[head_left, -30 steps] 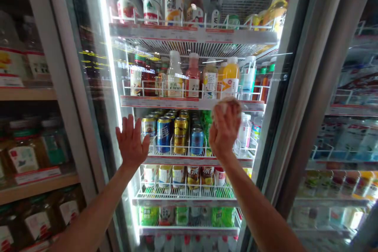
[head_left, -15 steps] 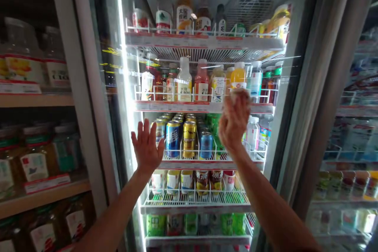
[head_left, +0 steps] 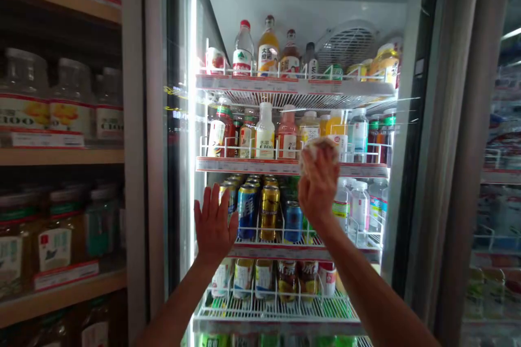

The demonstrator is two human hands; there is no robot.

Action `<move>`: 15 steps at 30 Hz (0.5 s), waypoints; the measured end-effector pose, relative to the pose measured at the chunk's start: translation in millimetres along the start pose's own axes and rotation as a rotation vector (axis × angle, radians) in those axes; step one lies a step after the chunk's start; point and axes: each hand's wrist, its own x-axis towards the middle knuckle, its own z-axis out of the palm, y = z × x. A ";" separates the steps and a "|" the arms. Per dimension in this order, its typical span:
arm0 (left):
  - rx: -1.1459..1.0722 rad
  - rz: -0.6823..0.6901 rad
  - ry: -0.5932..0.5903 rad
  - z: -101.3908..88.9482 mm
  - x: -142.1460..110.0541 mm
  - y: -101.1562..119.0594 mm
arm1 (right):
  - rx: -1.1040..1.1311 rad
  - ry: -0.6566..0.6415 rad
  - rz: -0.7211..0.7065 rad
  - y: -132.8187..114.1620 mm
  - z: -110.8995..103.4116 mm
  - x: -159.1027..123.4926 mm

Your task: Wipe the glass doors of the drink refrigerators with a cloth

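Note:
My right hand presses a crumpled whitish cloth forward, in front of the second drink shelf. Reflections on the glass door suggest a pane between my hands and the drinks. With palm forward and fingers spread, my left hand is lower and to the left, seemingly flat against that pane. Behind its fingertips is a row of cans, including a blue can and a gold can. An orange juice bottle shows just above the cloth.
The lit fridge holds several wire-fronted shelves, among them the top shelf with bottles. A metal door frame runs down the right side. Wooden shelves with bottles stand on the left.
My view has tilted up and turned slightly left, so the fridge appears lower and farther right. Against the shelves, my right hand with the cloth has shifted a little left and stays near the second shelf.

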 end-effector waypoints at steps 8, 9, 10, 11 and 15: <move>-0.010 -0.014 -0.009 1.0 -0.6 1.4 | -0.026 -0.094 -0.064 40.9 -28.3 -20.6; -0.011 -0.017 -0.013 0.7 -0.6 2.1 | -0.048 0.023 0.041 63.2 -32.4 -11.3; -0.010 -0.019 -0.017 0.3 -0.5 2.8 | -0.061 0.109 0.128 78.7 -33.5 -1.9; -0.008 -0.020 -0.017 -0.1 -0.6 3.2 | -0.063 0.163 0.181 85.1 -31.6 5.7; 0.009 -0.018 -0.010 2.3 -1.8 0.0 | 0.018 0.006 0.031 28.1 -9.4 4.7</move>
